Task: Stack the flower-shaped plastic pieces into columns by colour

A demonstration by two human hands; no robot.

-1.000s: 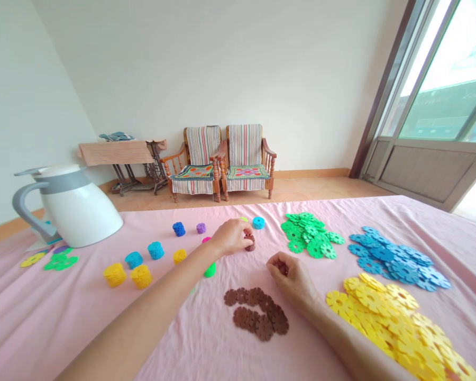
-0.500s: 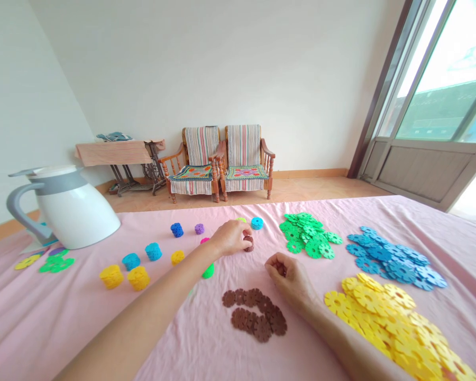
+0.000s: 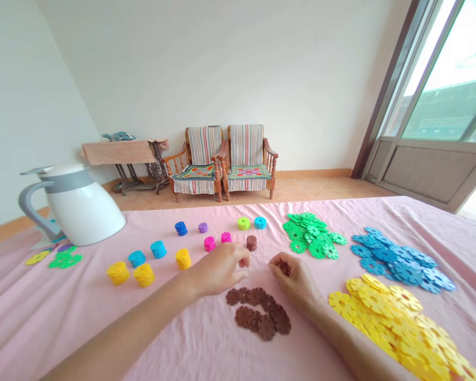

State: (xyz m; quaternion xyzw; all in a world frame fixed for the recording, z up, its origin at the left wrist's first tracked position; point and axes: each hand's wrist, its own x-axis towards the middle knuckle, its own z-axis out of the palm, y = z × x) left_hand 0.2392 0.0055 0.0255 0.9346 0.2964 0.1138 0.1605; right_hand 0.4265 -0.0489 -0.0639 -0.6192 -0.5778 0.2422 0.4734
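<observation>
My left hand (image 3: 222,270) hovers just in front of a short brown stack of plastic snowflake discs (image 3: 251,243), not touching it, and shows nothing between its slightly parted fingers. My right hand (image 3: 293,279) is curled on the pink cloth (image 3: 63,317), pinching dark brown discs. Loose brown discs (image 3: 257,309) lie just below both hands. Two pink stacks (image 3: 209,244) (image 3: 226,237) stand left of the brown stack. Piles of green discs (image 3: 309,235), blue discs (image 3: 396,262) and yellow discs (image 3: 392,323) lie to the right.
Stacks of other colours, including yellow (image 3: 118,273) and teal (image 3: 158,249), stand in rows at left. A white jug (image 3: 83,206) stands at the cloth's far left, beside loose yellow and green discs. Two wooden armchairs (image 3: 222,164) stand beyond the table.
My left hand has drawn back toward me and come off the brown stack, which now shows fully, along with the pink and lime stacks. My right hand has barely moved.
</observation>
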